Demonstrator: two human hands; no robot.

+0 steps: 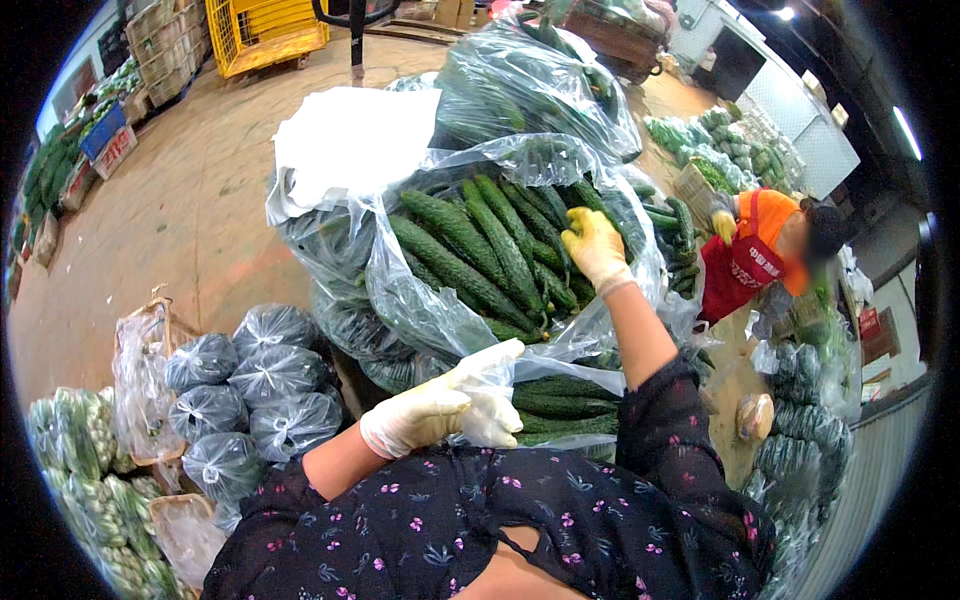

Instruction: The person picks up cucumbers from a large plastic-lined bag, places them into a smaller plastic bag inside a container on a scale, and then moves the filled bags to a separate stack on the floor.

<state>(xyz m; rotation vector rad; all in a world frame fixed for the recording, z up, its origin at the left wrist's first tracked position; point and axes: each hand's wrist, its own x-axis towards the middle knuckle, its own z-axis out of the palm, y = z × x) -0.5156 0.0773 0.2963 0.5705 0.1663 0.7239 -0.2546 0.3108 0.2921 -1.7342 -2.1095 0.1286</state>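
A large clear plastic bag [385,270] stands open in front of me, filled with long dark green cucumbers [455,260]. My right hand [597,248], in a yellow-stained glove, reaches into its right side, fingers curled down on a cucumber at the far end of the pile; the fingertips are partly hidden. Lower and closer to my body, my left hand [430,408] wears a white glove and pinches thin clear plastic [488,400] between thumb and fingers. Beneath that plastic, more cucumbers [565,405] lie in a bag against my front.
A white sheet [350,140] covers the bag's far left. Behind it bulges another cucumber bag [520,90]. Several tied dark bags [280,375] are stacked at left. A co-worker in an orange top and red apron [735,270] bends at right. A yellow cart [265,35] stands far off.
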